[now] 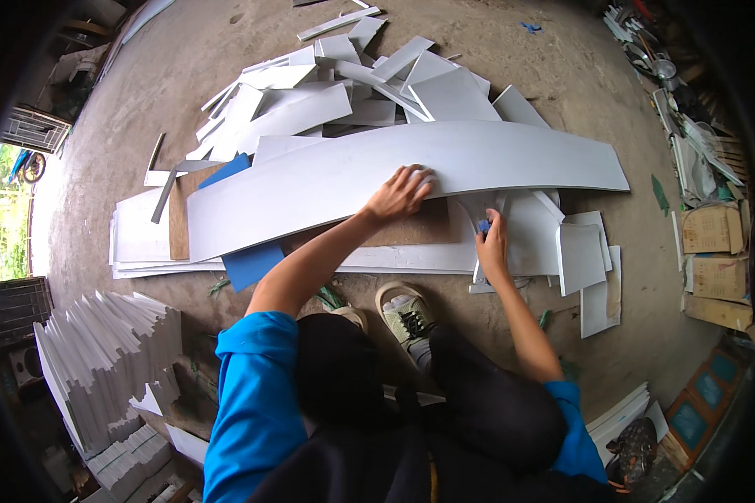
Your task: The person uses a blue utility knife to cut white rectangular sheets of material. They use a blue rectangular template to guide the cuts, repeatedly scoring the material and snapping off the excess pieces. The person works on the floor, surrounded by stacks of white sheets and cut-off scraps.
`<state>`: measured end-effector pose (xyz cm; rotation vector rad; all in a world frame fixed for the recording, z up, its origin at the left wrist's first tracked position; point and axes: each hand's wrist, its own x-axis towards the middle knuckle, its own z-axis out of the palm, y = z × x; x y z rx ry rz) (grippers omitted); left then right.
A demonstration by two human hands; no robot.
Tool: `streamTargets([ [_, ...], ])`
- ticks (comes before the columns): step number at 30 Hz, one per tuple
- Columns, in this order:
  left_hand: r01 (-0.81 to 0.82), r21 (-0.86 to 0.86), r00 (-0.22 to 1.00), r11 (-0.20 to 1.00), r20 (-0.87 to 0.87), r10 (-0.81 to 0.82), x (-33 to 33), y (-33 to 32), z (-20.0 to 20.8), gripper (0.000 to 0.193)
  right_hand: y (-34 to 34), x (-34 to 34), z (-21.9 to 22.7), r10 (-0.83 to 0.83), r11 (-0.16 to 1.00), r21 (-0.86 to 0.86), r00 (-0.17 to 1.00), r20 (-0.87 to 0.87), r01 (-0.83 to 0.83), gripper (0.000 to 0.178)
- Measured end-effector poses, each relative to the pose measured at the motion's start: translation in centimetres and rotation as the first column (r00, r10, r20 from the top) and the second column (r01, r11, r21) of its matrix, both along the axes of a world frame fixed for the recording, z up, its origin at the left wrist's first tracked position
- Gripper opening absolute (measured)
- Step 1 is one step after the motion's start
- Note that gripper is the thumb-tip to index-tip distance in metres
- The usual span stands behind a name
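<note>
A long white board (335,172) lies across other boards in front of me. On its near edge rests my left hand (401,193), its fingers curled over a small whitish wad (425,178) that may be cloth. My right hand (492,241) is closed around a small blue object (484,225), mostly hidden by the fingers, so its kind is unclear. That hand is just beyond the board's near edge, above smaller white panels (524,239). Beneath the long board, a brown board (419,228) and a blue sheet (253,265) show.
A heap of white offcuts (302,113) rises behind the long board. At lower left stand stacked white strips (109,352). Cardboard boxes (713,230) line the right side. My shoe (405,314) is close to the boards' near edge.
</note>
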<state>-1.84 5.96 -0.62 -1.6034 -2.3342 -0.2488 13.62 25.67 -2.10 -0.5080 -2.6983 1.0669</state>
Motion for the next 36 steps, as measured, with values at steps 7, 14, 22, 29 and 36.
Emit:
streamTargets([
  [7,-0.008,0.026,1.000,1.000,0.018,0.008,1.2,2.4,-1.7,0.047,0.0,0.2,-0.2,-0.015,0.995,-0.096,0.999,0.048,0.019,0.055],
  [14,-0.444,0.027,0.863,0.896,0.281,0.420,2.5,-6.1,1.0,0.051,-3.1,-1.6,0.6,-0.097,0.984,-0.164,0.977,-0.191,0.066,0.051],
  [22,-0.990,0.114,0.100,0.078,0.202,0.974,1.6,-25.0,0.3,0.069,-10.3,-4.5,1.3,0.298,0.953,0.041,0.905,-0.303,-0.300,0.051],
  [29,-0.978,-0.207,-0.087,0.029,0.531,0.843,3.8,-32.4,-1.1,0.083,-15.6,-6.9,2.3,0.499,0.865,0.193,0.827,-0.258,-0.462,0.052],
  [36,-0.978,-0.144,-0.208,-0.150,0.667,0.715,3.9,-34.8,0.0,0.075,-19.3,-8.7,1.7,0.611,0.792,0.180,0.755,-0.239,-0.584,0.053],
])
